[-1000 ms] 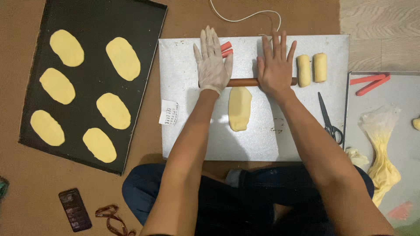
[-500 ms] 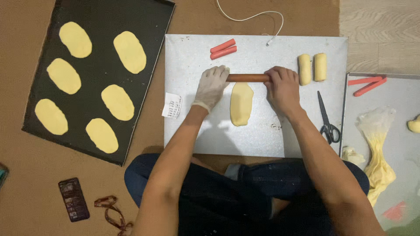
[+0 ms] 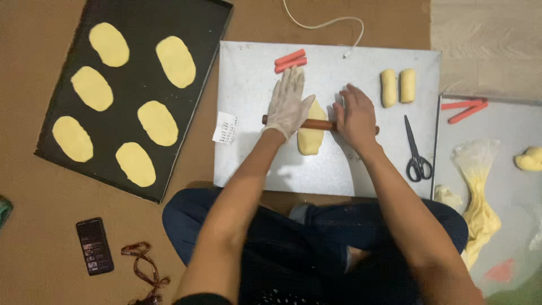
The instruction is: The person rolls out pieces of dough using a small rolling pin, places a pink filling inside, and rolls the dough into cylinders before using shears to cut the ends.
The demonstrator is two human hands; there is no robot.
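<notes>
A thin brown rolling pin point(image 3: 317, 124) lies across an oval piece of yellow dough point(image 3: 310, 140) on a metal sheet point(image 3: 248, 164). My left hand point(image 3: 288, 104), in a white glove, presses flat on the pin's left part with fingers stretched out. The pin's right part lies under my bare right hand point(image 3: 354, 116), palm down. Two short dough rolls point(image 3: 397, 87) stand at the sheet's upper right. Two red sticks point(image 3: 290, 60) lie at the sheet's top, just beyond my left fingertips.
A black baking tray point(image 3: 45, 85) on the left holds several flattened dough ovals. Black scissors point(image 3: 416, 150) lie right of my right arm. A second sheet point(image 3: 502, 186) on the right carries red sticks, a plastic bag and dough. A phone point(image 3: 94, 245) and a strap lie on the brown floor.
Both hands rolled the pin toward me off the dough's far end and now sit over its middle. The view has shifted so the tray and sheet sit lower.
</notes>
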